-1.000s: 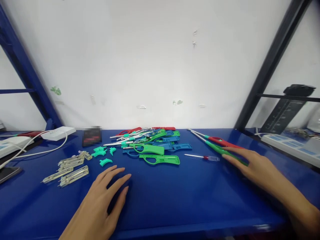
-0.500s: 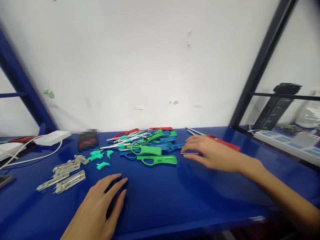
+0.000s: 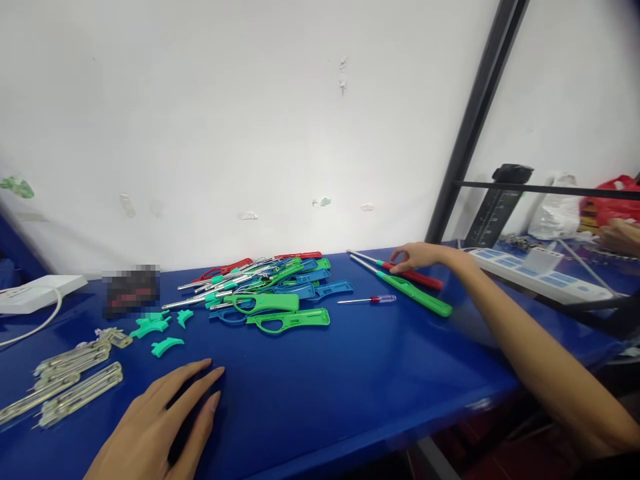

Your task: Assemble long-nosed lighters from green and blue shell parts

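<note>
My left hand (image 3: 155, 420) lies flat on the blue table (image 3: 350, 380) near its front edge, fingers stretched out, holding nothing. My right hand (image 3: 420, 257) reaches far across to the back right, its fingers resting on a red long-nosed lighter (image 3: 417, 277); whether it grips it I cannot tell. A green long-nosed lighter (image 3: 415, 293) lies right beside the red one. A small screwdriver (image 3: 367, 301) with a clear handle lies between the lighters and a pile of green, blue and red lighter shells and metal tubes (image 3: 265, 290).
Small teal plastic pieces (image 3: 160, 330) and several clear lighter inserts (image 3: 65, 383) lie at the left. A white power strip (image 3: 30, 293) sits at the far left. Past a black frame post (image 3: 470, 127), another power strip (image 3: 540, 277) and another person's hand (image 3: 620, 235) show.
My right hand moved from over the screwdriver back and right onto the red lighter. The view swung to the right. My left hand stayed flat on the table.
</note>
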`<state>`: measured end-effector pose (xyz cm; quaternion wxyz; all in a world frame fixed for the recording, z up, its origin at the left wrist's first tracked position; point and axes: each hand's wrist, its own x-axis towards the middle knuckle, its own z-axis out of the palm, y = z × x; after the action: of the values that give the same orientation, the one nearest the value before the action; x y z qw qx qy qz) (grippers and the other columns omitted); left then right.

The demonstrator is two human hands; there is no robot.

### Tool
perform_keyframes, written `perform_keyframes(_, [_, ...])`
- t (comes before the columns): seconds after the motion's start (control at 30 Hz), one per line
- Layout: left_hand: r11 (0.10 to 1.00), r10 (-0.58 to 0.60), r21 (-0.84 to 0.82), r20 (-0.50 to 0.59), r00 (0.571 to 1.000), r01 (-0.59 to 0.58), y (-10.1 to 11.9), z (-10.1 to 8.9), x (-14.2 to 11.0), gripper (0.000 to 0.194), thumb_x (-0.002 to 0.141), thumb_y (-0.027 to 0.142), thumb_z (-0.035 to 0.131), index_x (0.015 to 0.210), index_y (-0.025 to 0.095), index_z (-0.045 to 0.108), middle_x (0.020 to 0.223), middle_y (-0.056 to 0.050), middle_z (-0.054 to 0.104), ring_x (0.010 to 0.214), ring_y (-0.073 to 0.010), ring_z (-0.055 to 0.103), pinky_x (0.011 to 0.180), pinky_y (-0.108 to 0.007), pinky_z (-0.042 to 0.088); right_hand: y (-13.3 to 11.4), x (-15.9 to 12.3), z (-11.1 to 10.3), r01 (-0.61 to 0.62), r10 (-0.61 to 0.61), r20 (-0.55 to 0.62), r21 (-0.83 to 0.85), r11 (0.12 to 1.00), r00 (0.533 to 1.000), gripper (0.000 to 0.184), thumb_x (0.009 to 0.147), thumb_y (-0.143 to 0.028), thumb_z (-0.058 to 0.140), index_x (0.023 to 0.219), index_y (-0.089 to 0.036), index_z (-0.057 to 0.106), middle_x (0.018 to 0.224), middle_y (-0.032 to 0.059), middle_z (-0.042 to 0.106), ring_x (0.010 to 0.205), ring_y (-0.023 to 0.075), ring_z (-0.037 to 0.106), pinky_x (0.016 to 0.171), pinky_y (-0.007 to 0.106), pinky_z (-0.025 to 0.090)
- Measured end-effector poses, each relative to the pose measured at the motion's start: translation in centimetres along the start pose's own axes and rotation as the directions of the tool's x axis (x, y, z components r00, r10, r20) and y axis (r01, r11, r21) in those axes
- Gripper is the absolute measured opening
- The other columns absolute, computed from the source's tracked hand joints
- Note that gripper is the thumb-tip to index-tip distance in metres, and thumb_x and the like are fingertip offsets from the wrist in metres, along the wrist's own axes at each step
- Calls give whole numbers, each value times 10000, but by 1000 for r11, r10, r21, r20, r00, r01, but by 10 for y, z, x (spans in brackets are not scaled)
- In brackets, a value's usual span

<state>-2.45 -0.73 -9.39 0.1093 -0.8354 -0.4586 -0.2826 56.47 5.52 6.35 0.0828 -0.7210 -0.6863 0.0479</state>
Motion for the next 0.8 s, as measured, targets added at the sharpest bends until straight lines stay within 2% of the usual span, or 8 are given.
perform_keyframes(0.07, [1000,-1,4,0,1000,1,2,-3,1,419,1175,510,540,1476,359,789,1587,-64,750,1415,-375,758,1201,-598,669,8,5,9,12,-12,23,-10,1000,1000,443,1108,-502,763,1422,-190,758,1488,76,739,1260,357,762,1048,518,672])
perform_keyframes(0.1, [1000,-4,4,-6,1000,4,5,-5,1,421,1175,514,537,1463,355,800,1578,-64,756,1403,-373,766,1191,-589,677,10,9,11,16,-15,32,-20,1000,999,425,1106,-465,779,1450,-220,735,1500,113,737,1251,312,765,1042,531,675])
perform_keyframes(0.17, [1000,-19,-3,-19,1000,19,11,-10,4,437,1180,522,519,1438,341,822,1554,-67,774,1370,-372,787,1166,-585,690,9,22,11,42,-41,21,-37,998,999,421,1104,-451,786,1458,-230,730,1503,119,737,1246,307,765,1036,532,678])
perform_keyframes(0.3, [999,-36,-26,-78,996,34,28,-20,13,508,1195,562,459,1353,317,876,1461,-73,830,1276,-361,835,1092,-550,725,-13,40,15,199,-204,-88,-58,978,975,428,1106,-450,784,1466,-228,723,1501,124,737,1242,300,767,1036,535,677])
perform_keyframes(0.4, [997,-61,-44,-75,995,57,35,-26,17,519,1194,577,458,1337,321,887,1439,-73,841,1275,-364,839,1071,-555,735,-47,37,29,376,-382,-186,-66,924,905,411,1110,-452,777,1454,-233,731,1502,123,738,1245,298,765,1044,534,674])
perform_keyframes(0.63, [990,-118,-83,-12,993,117,41,-30,15,465,1188,536,484,1391,356,861,1487,-62,823,1353,-376,809,1138,-652,700,-137,17,80,682,-688,-269,-130,719,674,426,1115,-446,771,1488,-247,718,1542,132,721,1285,305,753,1077,554,662])
perform_keyframes(0.7, [988,-129,-87,1,992,128,44,-33,17,475,1189,519,475,1384,337,868,1484,-80,823,1356,-377,807,1142,-656,697,-154,19,93,720,-727,-270,-143,679,632,437,1112,-443,776,1496,-244,713,1547,133,718,1293,309,752,1080,559,662])
perform_keyframes(0.8, [985,-144,-90,24,989,145,49,-39,20,487,1185,488,466,1372,309,879,1473,-102,826,1345,-384,811,1127,-663,703,-168,25,109,743,-748,-273,-144,654,605,423,1112,-440,776,1481,-240,719,1522,129,730,1262,299,762,1058,544,671])
